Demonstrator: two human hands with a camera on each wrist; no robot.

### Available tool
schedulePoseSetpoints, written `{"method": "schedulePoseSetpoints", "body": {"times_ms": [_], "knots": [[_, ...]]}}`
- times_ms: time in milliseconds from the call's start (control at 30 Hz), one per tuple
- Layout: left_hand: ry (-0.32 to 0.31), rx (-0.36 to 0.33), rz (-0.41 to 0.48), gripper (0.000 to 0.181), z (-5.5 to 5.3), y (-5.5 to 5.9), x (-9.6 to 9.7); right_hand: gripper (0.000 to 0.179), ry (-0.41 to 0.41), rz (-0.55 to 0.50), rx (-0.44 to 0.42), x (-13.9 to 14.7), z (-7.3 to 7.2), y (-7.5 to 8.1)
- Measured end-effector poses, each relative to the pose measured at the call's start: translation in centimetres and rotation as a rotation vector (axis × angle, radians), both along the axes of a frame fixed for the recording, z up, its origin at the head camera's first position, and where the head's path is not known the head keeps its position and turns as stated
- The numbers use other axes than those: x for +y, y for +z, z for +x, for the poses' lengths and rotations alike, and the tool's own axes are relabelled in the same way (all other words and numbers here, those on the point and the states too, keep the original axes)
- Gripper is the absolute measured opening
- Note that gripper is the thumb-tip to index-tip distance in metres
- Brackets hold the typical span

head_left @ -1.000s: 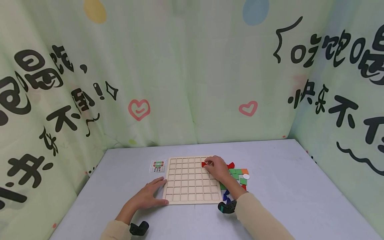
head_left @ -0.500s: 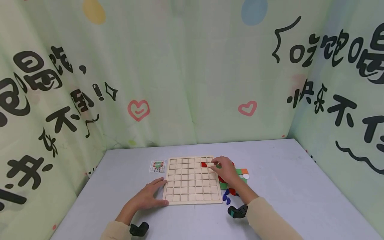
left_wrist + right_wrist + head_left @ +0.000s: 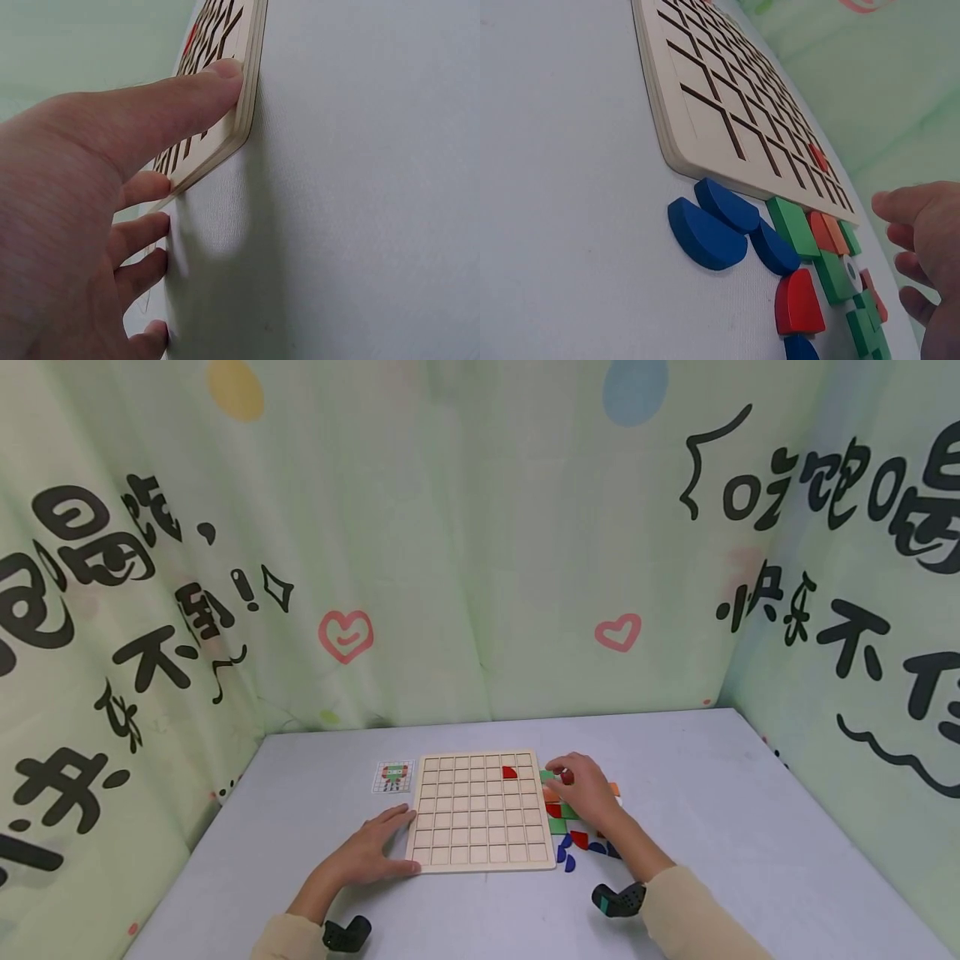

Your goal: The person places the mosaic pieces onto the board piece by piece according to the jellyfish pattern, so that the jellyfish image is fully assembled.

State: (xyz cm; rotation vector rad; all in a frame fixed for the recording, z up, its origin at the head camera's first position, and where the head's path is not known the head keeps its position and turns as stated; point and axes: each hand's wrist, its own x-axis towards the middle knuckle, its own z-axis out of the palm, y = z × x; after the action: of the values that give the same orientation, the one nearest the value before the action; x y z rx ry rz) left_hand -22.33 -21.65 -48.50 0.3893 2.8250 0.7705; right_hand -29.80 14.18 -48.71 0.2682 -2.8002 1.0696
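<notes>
Person seated at a table (image 3: pixel 450 914), wooden grid board (image 3: pixel 462 841) flat in front. Left hand (image 3: pixel 367 847): fingers spread, thumb on the rim at the near left corner, forefinger against the left edge, nothing gripped. Right hand (image 3: pixel 588 789): just off the board's right edge, above loose pieces; fingers loosely bent, tips apart from the thumb, no piece visible in its grasp from the wrist side. Dark red shows through the finger gap in the head view.

Red quarter (image 3: pixel 510 772) sits in a cell, second row from the far edge, toward the right.

Loose pieces right of board: blue pieces (image 3: pixel 709 236) by the near right corner, green pieces (image 3: pixel 793 229), orange piece (image 3: pixel 835 234), white piece (image 3: pixel 851 274), loose red piece (image 3: pixel 799 304).

Picture card (image 3: pixel 392 777) left of board, near its far corner. Black device (image 3: pixel 618 900) at right wrist. Curtain (image 3: pixel 480 527) behind, black lettering.
</notes>
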Motion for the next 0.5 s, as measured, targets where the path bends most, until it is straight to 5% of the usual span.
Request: {"method": "schedulePoseSetpoints", "body": {"times_ms": [500], "knots": [[-0.003, -0.004, -0.007, 0.086, 0.0, -0.1, 0.0, 0.028, -0.052, 0.054, 0.002, 2.2, 0.7, -0.4]]}}
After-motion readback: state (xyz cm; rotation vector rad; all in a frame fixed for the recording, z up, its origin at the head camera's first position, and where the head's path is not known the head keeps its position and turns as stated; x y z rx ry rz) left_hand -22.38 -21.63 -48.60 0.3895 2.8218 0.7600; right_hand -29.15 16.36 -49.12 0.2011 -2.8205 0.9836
